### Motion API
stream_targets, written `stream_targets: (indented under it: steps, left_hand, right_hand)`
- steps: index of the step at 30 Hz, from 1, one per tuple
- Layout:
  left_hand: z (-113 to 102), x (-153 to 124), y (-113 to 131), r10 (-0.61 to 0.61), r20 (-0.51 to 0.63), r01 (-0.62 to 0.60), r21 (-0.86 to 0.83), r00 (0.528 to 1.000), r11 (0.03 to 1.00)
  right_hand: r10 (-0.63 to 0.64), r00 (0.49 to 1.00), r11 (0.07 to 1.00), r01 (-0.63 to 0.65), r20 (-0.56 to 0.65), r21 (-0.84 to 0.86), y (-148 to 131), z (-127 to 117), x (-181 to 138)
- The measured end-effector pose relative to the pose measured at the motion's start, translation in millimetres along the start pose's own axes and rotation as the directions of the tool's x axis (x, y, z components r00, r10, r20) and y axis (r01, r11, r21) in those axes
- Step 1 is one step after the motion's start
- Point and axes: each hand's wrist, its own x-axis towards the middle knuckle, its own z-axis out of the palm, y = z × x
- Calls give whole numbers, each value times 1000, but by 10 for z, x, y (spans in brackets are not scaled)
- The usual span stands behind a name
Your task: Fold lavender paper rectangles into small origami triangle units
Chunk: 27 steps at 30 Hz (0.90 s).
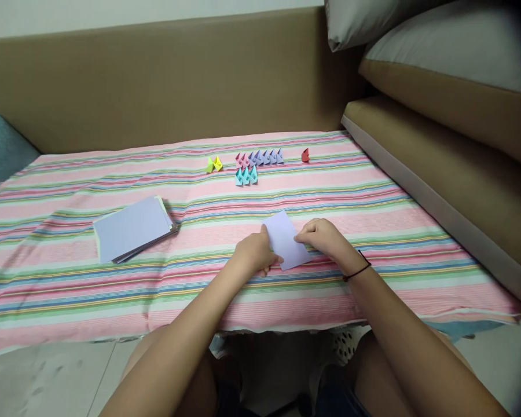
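A light purple sheet of paper (285, 238) is held at a slant just above the striped cloth, between my two hands. My left hand (256, 252) grips its left edge, thumb on the near left part and fingers partly beneath. On the right edge, my right hand (321, 236) pinches the paper between thumb and forefinger. Beyond them stand small folded paper pieces: a row of purple ones (265, 157), pink ones (242, 160), three turquoise ones (246, 176), two yellow ones (215, 164) and a single red one (305, 155).
A stack of paper sheets (134, 229) with purple on top lies to the left. The striped cloth (212, 289) covers the seat. A brown backrest (178, 87) rises behind, and thick cushions (443, 156) are piled at the right. A blue-grey cushion (2, 145) sits far left.
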Motion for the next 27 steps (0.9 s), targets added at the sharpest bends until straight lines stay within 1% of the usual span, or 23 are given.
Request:
stream_targets:
  steps: [5, 8, 9, 11, 12, 13, 14, 17, 20, 23, 27]
  left_hand:
    - [-47, 73, -12, -23, 92, 37, -143, 995, 989]
    - [-37, 59, -15, -29, 82, 42, -163, 996, 986]
    - [-17, 39, -16, -24, 53, 31, -140, 998, 990]
    - [52, -21, -12, 1, -75, -2, -8, 997, 1000]
    - [98, -58, -4, 21, -163, -4, 101, 986, 995]
    - [150, -97, 12, 62, -276, 10, 254, 959, 967]
    - [203, -136, 34, 69, -325, 35, 306, 943, 951]
    - [341, -231, 129, 87, -326, 43, 370, 942, 928]
    - [406, -275, 215, 85, -303, 45, 398, 949, 916]
    - [400, -270, 234, 82, -295, 47, 407, 952, 912]
    - [337, -221, 165, 87, -296, 44, 411, 951, 911]
  right_hand:
    - [-7, 1000, 1000, 7, 5, 4, 2, 3, -5]
    - [-6, 1000, 1000, 6, 5, 3, 3, 5, 0]
    - [-6, 1000, 1000, 6, 4, 2, 4, 7, 3]
    - [-8, 1000, 1000, 8, 2, -1, 7, 9, 10]
    - [-9, 1000, 1000, 9, 1, -2, 8, 9, 12]
    - [-11, 1000, 1000, 11, 0, -4, 9, 10, 14]
    - [-12, 1000, 1000, 12, -1, -5, 11, 10, 16]
    - [-16, 1000, 1000, 16, -5, -9, 16, 9, 19]
    - [-16, 1000, 1000, 16, -5, -13, 24, 9, 25]
    - [-14, 1000, 1000, 14, 1, -15, 34, 10, 31]
    - [-20, 1000, 1000, 20, 10, -13, 48, 15, 38]
